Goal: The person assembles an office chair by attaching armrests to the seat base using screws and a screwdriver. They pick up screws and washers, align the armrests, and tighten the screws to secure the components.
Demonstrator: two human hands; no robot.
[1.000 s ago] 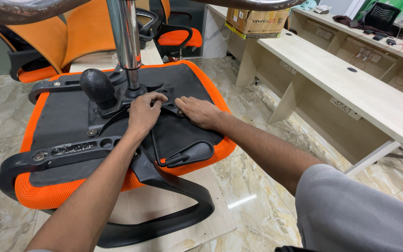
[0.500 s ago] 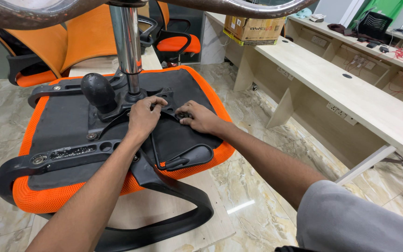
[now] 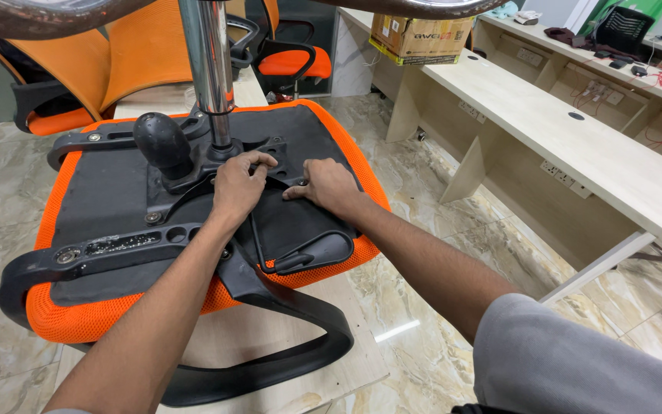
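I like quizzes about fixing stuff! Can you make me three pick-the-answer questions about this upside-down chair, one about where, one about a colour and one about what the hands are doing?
1. Where does the upside-down orange mesh chair seat lie?
A. on a pale wooden table
B. on the floor
C. on a sofa

2. What colour is the round knob beside the shiny metal post?
A. red
B. black
C. white

3. What are the left hand and right hand doing?
A. hanging in the air
B. holding a hammer
C. pressing on the black metal plate under the seat

Answers: 1 A, the tabletop shows beneath the seat; 2 B, the knob is plainly black; 3 C, both hands rest on the plate.
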